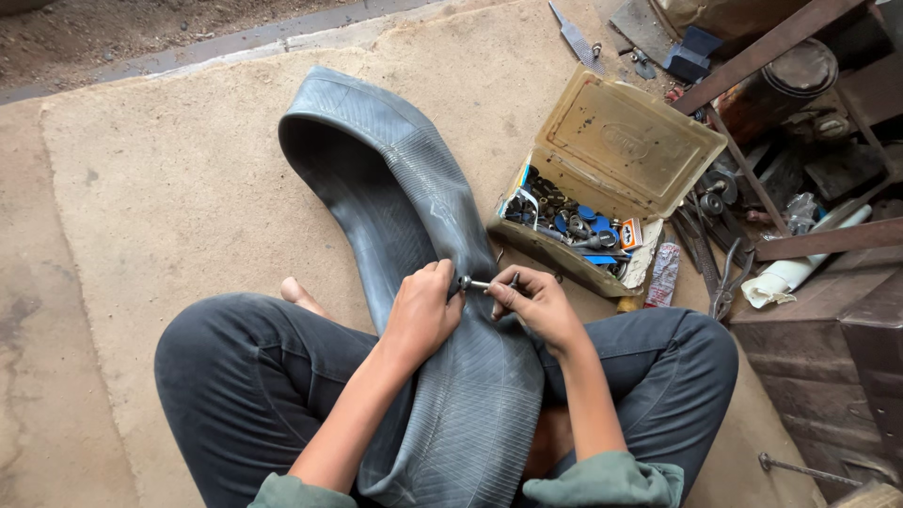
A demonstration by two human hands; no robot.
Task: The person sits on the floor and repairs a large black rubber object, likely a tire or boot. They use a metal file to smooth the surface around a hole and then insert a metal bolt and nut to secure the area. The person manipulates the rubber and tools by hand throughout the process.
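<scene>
- Two bare hands are meeting over a large grey inner tube (pixel 414 207), which is the landmark for everything else in the head view; the tube is lying draped from the person's lap out across the tan mat (pixel 169 188), and the crossed legs in dark trousers (pixel 254 367) appear to be pinning it so it is not sliding.
- On the tube's upper face, just above the lap, the left hand (pixel 421 315) is closing around the rubber and the base of a short metal valve stem (pixel 473 283), seemingly steadying it so the stem is pointing sideways toward the other hand.
- Right of the stem, the right hand (pixel 534 303) is pinching a small dark tool (pixel 513 279) at the stem's tip, fingers curled tight; thumb and forefinger are doing the gripping, which suits a fine twisting hold.
- Right of the tube and close to it, an open tan metal box (pixel 611 160) is sitting with its lid tipped back, showing bolts, nuts and small blue parts, within easy reach of the right hand.
- Further right of the tube, beyond the box, pliers (pixel 726 282), a white rolled cloth (pixel 800 268) and rusty steel framing (pixel 828 235) are lying well apart from the hands.
- Beyond the tube's far end, a flat file (pixel 576 38) is resting at the mat's edge.
</scene>
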